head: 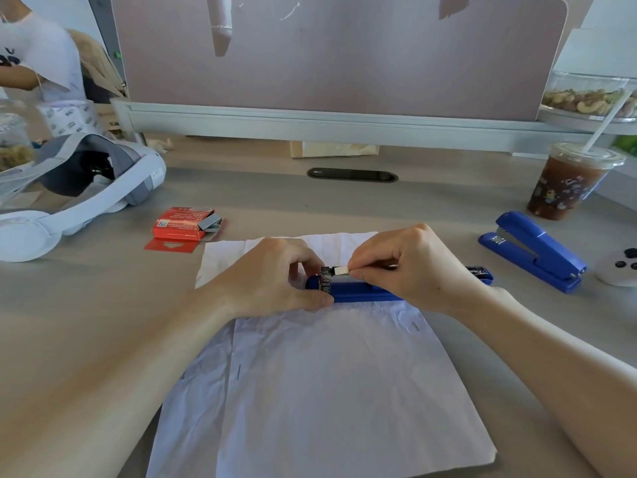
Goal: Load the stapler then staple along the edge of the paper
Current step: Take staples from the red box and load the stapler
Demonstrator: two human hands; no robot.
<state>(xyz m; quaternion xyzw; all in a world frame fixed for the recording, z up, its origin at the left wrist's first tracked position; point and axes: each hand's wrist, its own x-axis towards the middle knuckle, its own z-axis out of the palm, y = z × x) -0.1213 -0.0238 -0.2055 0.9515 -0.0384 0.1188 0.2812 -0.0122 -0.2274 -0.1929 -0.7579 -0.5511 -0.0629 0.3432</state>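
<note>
A: White headset (86, 188) far L, well apart from the hands. Red staple box (181, 225) w/ a grey staple block (211, 223) sticking out its R end, up-left of L hand's fingers.

B: L hand (269, 277)?

A: Curled narrow round the front end of the blue stapler (365, 292), thumb along its near side, fingers over the top. Stapler lies opened on the paper (327, 391), metal head just R of L fingertips.

B: R hand (413, 267)?

A: Thumb + index pinched tight on a short staple strip (342, 270), strip sits between both hands' fingertips, right at the metal head. Can't tell if it's seated in the channel yet.

B: Paper?

A: White, crumpled, under both hands, runs toward the camera. A few staples already in it, one below L wrist, some below R hand.

B: Further R?

A: 2nd blue stapler (534, 251), closed, well R of R knuckles. Iced drink cup (565, 182) w/ straw beyond it. All on grey desk (344, 208).
</note>
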